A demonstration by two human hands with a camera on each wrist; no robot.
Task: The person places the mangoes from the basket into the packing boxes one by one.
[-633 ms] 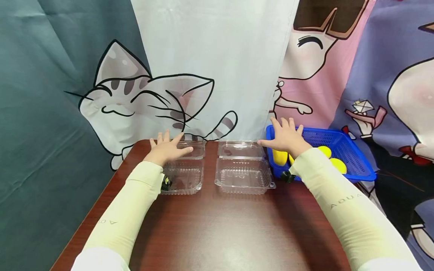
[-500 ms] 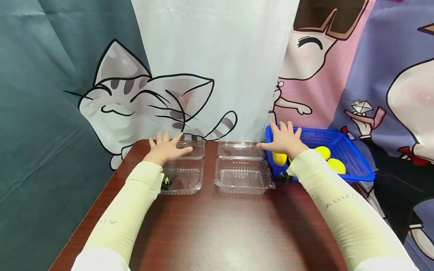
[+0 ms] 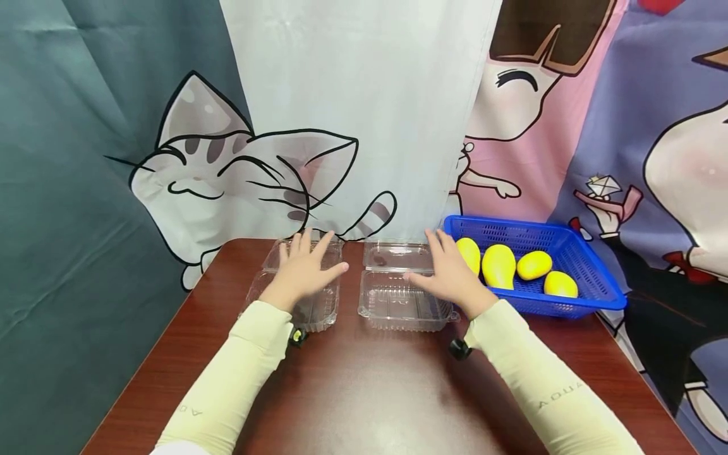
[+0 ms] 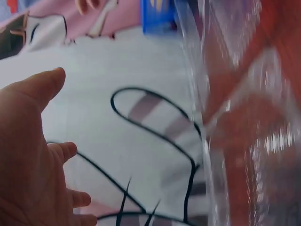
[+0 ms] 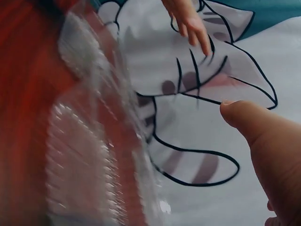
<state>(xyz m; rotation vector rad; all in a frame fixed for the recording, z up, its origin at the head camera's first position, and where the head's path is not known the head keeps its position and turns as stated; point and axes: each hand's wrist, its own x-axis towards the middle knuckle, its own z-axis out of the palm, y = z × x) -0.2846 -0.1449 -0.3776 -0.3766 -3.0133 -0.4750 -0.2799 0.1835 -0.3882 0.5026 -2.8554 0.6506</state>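
My left hand (image 3: 301,268) hovers with spread fingers above the left clear plastic clamshell box (image 3: 324,309), hiding part of it. Over the right side of a second clear clamshell box (image 3: 392,306) hangs my right hand (image 3: 452,272), its fingers extended and thumb pointing left. Both boxes lie with their lids folded back toward the wall. Neither hand holds anything. In the left wrist view the left hand (image 4: 33,155) is apart from the blurred clear plastic. The right wrist view shows the right thumb, with the right hand (image 5: 277,155) partly cut off.
A blue plastic basket (image 3: 591,268) stands at the right of the brown table (image 3: 364,392). Several yellow mangoes (image 3: 499,266) lie in it. A cartoon-printed cloth (image 3: 364,95) hangs right behind the table's far edge.
The left hand has moved right and slightly down in the head view. The right hand has moved left and down, away from the basket, uncovering more of the yellow mangoes.
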